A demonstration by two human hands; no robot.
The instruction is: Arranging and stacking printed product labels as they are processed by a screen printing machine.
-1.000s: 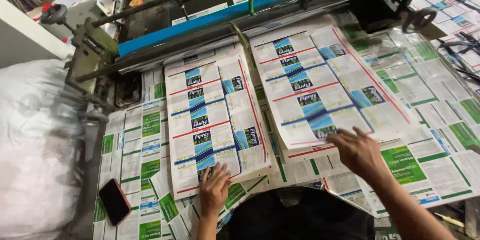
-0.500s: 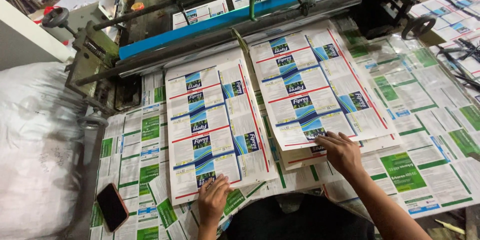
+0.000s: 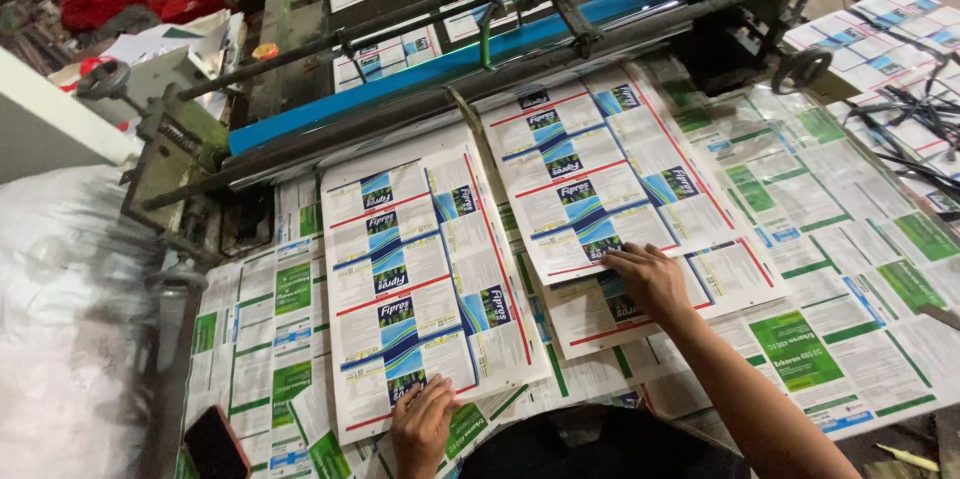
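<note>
Two stacks of blue-and-white printed paper sheets: left hand (image 3: 422,426) flat on near stack (image 3: 425,284); right hand (image 3: 650,279) spread on far stack (image 3: 610,174).

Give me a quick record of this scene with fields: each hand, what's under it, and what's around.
left hand: flat on the near edge of the left stack of printed sheets, nothing gripped
right hand: palm down on the near edge of the right stack of printed sheets
under the stacks: green printed sheets covering the table
behind: machine with a blue bar
near left: dark phone
far left: white sack
</note>
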